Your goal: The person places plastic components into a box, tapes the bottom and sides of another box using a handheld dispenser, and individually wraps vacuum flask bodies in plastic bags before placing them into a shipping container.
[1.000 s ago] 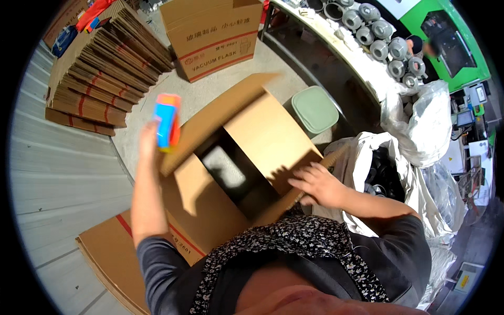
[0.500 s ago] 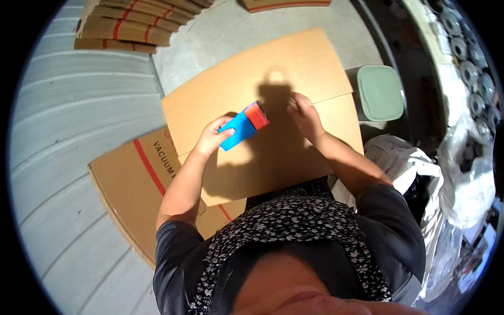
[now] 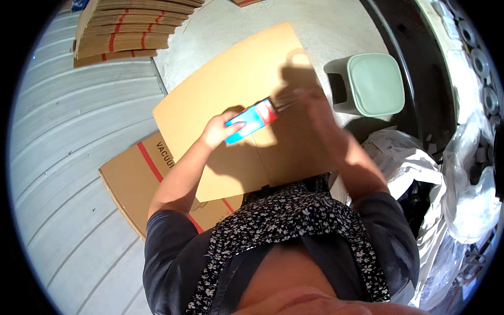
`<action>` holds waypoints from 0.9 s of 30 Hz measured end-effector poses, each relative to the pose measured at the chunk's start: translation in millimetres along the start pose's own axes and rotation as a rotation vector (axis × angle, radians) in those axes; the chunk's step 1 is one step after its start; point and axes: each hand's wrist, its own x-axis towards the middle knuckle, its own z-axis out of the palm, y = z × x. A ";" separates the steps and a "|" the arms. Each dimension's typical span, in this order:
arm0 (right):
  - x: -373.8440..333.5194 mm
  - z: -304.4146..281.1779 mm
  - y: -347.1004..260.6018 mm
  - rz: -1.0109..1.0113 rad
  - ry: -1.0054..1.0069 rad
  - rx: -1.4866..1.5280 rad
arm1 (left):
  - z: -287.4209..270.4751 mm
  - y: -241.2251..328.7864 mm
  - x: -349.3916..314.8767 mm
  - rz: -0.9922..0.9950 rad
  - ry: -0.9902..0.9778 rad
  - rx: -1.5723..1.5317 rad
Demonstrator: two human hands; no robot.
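Observation:
My left hand (image 3: 216, 130) is closed around a flat blue block-like holder with a red end (image 3: 251, 123), its thumb lying across the top face. It is held above a large plain cardboard sheet (image 3: 226, 79) in front of me. My right hand (image 3: 316, 107) is beside the sheet's right edge, in shadow and smeared by motion, so its fingers cannot be made out. Thin pale streaks run between the holder's red end and my right hand; what they are is unclear.
A flattened printed carton with a red stripe (image 3: 149, 160) lies under the sheet at left. Stacked folded cartons (image 3: 126, 34) stand at far left. A pale green lidded bin (image 3: 375, 84) is at right, with white sacking (image 3: 401, 157) nearer me and clear plastic (image 3: 472, 210) beyond.
My right hand has moved right, away from the blue holder, and blurred. The holder has shifted slightly right and tilted flatter. The cardboard sheet sits turned and further left in view.

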 end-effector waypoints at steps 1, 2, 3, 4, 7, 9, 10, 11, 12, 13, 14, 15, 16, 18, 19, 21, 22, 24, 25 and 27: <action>19.9 -56.1 5.1 0.027 -0.117 0.475 | 10.8 24.6 9.2 0.038 0.018 0.059; 26.1 -85.9 -15.9 0.025 0.142 0.119 | 21.6 49.6 22.4 0.077 0.039 0.118; 42.1 -116.7 -5.0 0.046 0.069 0.099 | 30.3 71.2 33.8 -0.004 0.027 0.147; 57.7 -125.0 12.7 0.052 0.159 -0.261 | 36.9 92.9 43.0 -0.020 0.008 0.246; 89.6 -102.7 107.0 0.083 0.113 -0.711 | 45.8 118.6 60.6 -0.009 0.016 0.426; 97.5 -81.3 130.0 0.262 0.201 -0.712 | 41.9 107.7 61.5 0.006 0.049 0.378; 84.5 -74.0 104.5 0.277 0.195 -0.692 | 42.6 92.5 54.9 -0.003 0.060 0.332; 83.2 -77.2 102.7 0.144 0.223 -0.559 | 44.8 83.5 54.3 0.033 0.074 0.330; 82.3 -79.5 100.0 0.011 0.249 -0.424 | 47.2 73.4 54.8 0.070 0.089 0.329; 74.2 -71.7 78.0 -0.005 0.204 -0.330 | 44.5 65.7 55.5 0.104 0.119 0.325; 72.3 -66.7 63.5 0.121 0.108 -0.023 | 43.9 63.5 56.3 0.105 0.124 0.302; 68.8 -57.2 50.1 0.134 0.093 0.061 | 45.1 65.2 58.5 0.108 0.131 0.278; 59.6 -42.2 35.1 0.150 0.068 0.142 | 44.7 66.1 55.8 0.102 0.144 0.251; 50.1 -37.0 8.2 0.370 -0.073 0.332 | 39.0 69.5 51.6 0.165 0.074 0.240; 65.1 -51.8 32.5 0.390 -0.139 0.347 | 37.4 73.2 47.5 0.170 0.062 0.296; 92.4 -80.3 75.5 0.379 -0.148 0.238 | 44.9 74.3 58.5 0.210 0.067 0.336; 98.7 -92.7 87.1 0.287 -0.031 0.018 | 46.8 75.0 61.9 0.252 0.078 0.348; 103.7 -115.9 90.3 0.124 0.229 -0.518 | 49.5 72.5 58.5 0.199 0.036 0.353; 101.0 -121.4 77.4 0.095 0.309 -0.637 | 49.1 66.2 52.5 0.242 0.112 0.265; 73.1 -99.4 30.4 0.152 0.246 -0.435 | 52.2 53.1 58.1 0.276 0.150 0.189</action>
